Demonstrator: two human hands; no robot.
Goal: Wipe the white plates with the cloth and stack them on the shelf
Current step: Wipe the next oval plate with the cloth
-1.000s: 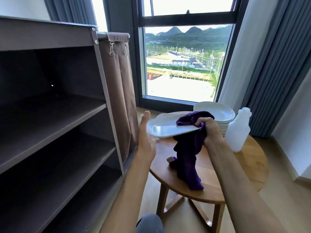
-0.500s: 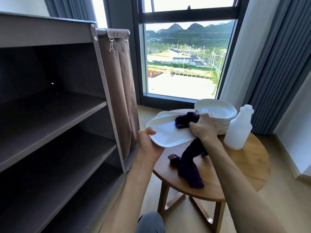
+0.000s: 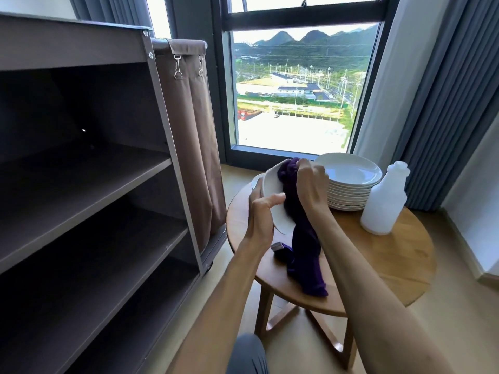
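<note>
One plate (image 3: 272, 184) tilted steeply, my left hand (image 3: 260, 214) gripping its edge; my right hand (image 3: 310, 184) presses purple cloth (image 3: 302, 238) into it, fingers seemingly clamped.

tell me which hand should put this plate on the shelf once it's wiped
Left, probably. The left hand already grips the tilted plate and is nearer the shelf. The right hand holds the purple cloth against the plate.

Round wooden table (image 3: 399, 268): plate stack (image 3: 348, 184), white bottle (image 3: 383, 203), purple cloth tail (image 3: 310, 271) (draped from above).
</note>
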